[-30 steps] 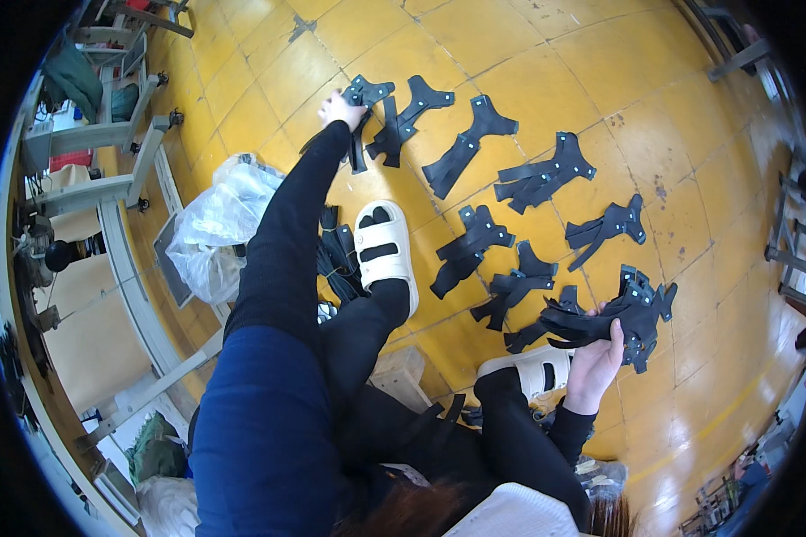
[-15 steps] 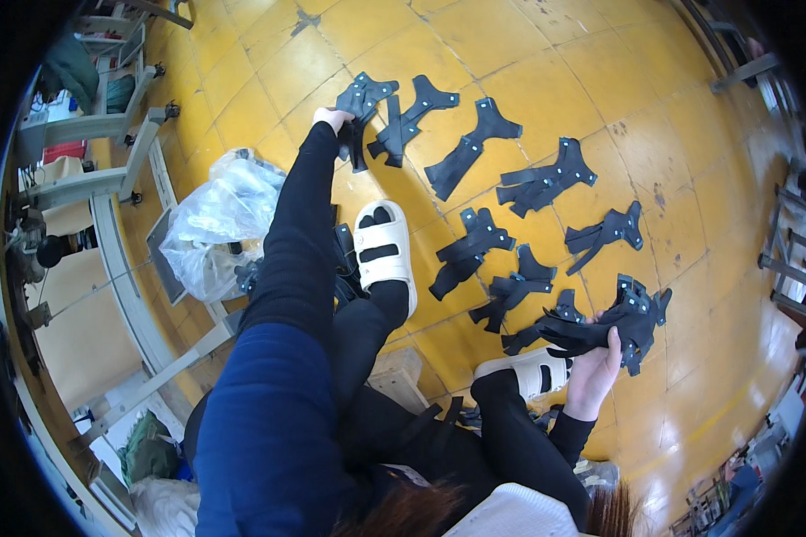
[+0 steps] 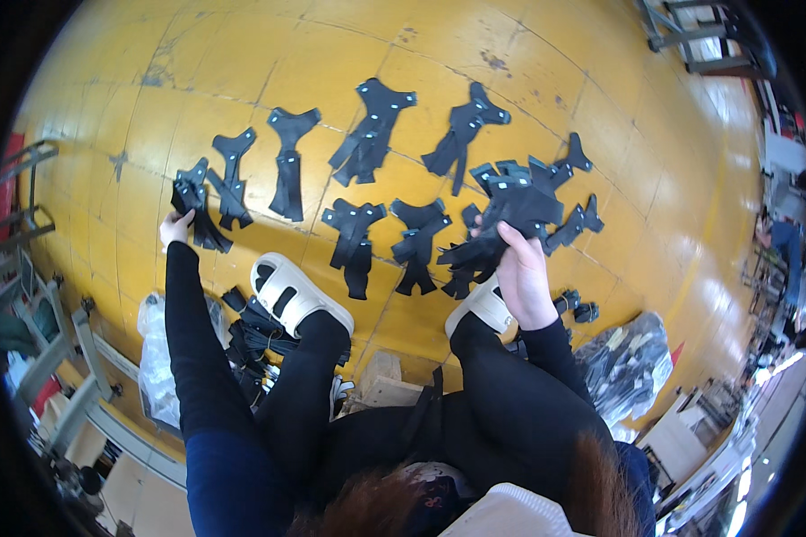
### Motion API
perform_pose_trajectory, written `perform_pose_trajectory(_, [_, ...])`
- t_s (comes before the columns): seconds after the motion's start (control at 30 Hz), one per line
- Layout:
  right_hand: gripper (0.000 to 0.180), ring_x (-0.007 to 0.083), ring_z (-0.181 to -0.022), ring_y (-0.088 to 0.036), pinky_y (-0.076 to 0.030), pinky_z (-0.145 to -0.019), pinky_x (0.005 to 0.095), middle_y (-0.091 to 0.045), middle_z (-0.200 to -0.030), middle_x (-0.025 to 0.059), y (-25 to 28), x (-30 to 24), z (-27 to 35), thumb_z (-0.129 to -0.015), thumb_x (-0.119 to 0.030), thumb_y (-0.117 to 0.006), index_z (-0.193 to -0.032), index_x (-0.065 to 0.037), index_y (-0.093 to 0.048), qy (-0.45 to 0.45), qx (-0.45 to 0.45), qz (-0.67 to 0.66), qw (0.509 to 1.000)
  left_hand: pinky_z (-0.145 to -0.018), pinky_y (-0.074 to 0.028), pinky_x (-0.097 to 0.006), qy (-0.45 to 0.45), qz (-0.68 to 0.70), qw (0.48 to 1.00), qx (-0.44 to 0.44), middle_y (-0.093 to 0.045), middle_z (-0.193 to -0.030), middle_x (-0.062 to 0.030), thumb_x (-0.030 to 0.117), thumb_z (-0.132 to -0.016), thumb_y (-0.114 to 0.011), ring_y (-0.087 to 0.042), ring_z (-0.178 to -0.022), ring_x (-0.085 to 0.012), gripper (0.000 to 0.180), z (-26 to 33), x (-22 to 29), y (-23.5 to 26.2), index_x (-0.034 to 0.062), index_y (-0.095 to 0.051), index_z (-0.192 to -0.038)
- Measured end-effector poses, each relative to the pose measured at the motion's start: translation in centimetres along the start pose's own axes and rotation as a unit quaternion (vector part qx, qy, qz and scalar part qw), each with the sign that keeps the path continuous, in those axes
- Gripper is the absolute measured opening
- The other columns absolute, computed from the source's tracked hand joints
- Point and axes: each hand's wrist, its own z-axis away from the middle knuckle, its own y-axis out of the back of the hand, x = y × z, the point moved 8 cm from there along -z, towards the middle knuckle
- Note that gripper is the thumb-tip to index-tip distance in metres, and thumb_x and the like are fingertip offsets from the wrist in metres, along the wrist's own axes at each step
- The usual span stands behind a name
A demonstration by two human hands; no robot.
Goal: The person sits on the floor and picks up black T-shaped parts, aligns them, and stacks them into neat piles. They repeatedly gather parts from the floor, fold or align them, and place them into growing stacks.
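Note:
Several flat black shaped pieces lie spread in rows on the yellow floor [image 3: 331, 80]. My left hand [image 3: 177, 227] reaches far out to the left and grips one black piece [image 3: 195, 204] at the end of the row. My right hand [image 3: 519, 268] holds a thick bunch of black pieces [image 3: 510, 210] fanned out above the floor. Between the hands lie single pieces, among them one [image 3: 288, 161] in the far row and one [image 3: 354, 237] in the near row. My white sandals [image 3: 291, 295] stand on the floor below them.
A heap of black pieces [image 3: 251, 336] lies by a clear plastic bag [image 3: 157, 358] at my left leg. Another plastic bag with dark parts [image 3: 631, 362] sits at the right. Grey metal frames [image 3: 58, 358] stand at the left, and a metal stand [image 3: 690, 31] at the top right.
The view has swung round, so the rows now run across the picture. My left hand still reaches to the end piece, and my right hand has lifted its bunch higher.

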Motion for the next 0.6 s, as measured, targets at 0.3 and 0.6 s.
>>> perform_pose_trajectory(0.3, [0.025,0.0165,-0.098,-0.060,-0.043,-0.092,0.0311,-0.065,-0.107,0.0085,0.9,0.0,0.6,-0.092,-0.016,-0.056,-0.113,-0.002,-0.058,0.012,-0.038,-0.071,0.997,-0.067,-0.046,-0.025,-0.187,0.106,0.975,-0.062,-0.065,-0.080,-0.0042,0.012,-0.081,-0.069,-0.058,-0.074,-0.0106,0.023,-0.8,8.9,9.5,-0.0028,-0.065,-0.098])
perform_pose_trajectory(0.6, [0.023,0.0130,-0.097,-0.058,-0.043,-0.089,0.0275,-0.064,-0.104,0.0046,2.6,-2.4,4.0,-0.090,-0.013,-0.060,-0.110,-0.002,-0.059,0.086,-0.052,-0.123,0.987,-0.076,-0.044,-0.024,-0.303,0.099,0.845,-0.428,-0.061,-0.099,-0.0020,0.015,-0.096,-0.052,-0.057,-0.083,-0.0079,0.029,28.7,40.9,2.6,0.0053,-0.050,-0.123])
